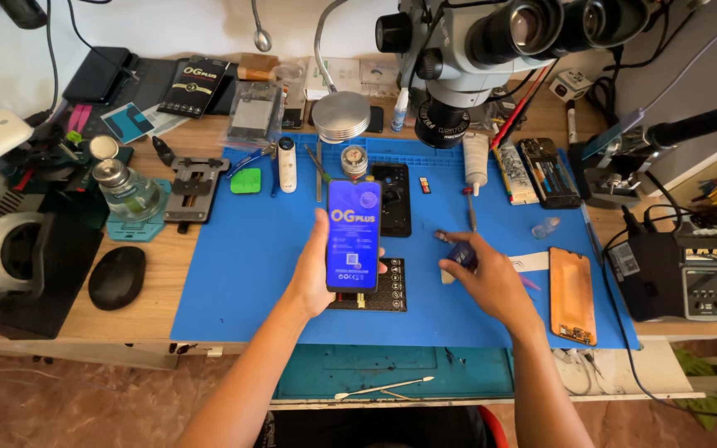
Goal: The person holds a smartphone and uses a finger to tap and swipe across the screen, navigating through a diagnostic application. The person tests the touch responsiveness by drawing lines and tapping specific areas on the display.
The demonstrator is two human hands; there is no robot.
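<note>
Holding a slim rectangular phone with a glowing blue-violet screen film [353, 235], the left hand [319, 270] wraps its fingers around the phone's edges and keeps it upright, face toward the camera, above a small black perforated pad [382, 289]. To the right of that grip, the right hand [485, 282] rests on the blue silicone work mat [242, 274], fingers pinched closed on a small dark blue-grey piece [460, 254] whose kind I cannot make out. Beyond the phone lies a black phone frame [393, 199]; farther right, an orange-backed display panel [573, 294] lies on the mat. A stereo microscope [491, 50] hangs above. This looks like the inspection step of fitting a screen; the next move likely calls for steady alignment and clean fingertips.
</note>
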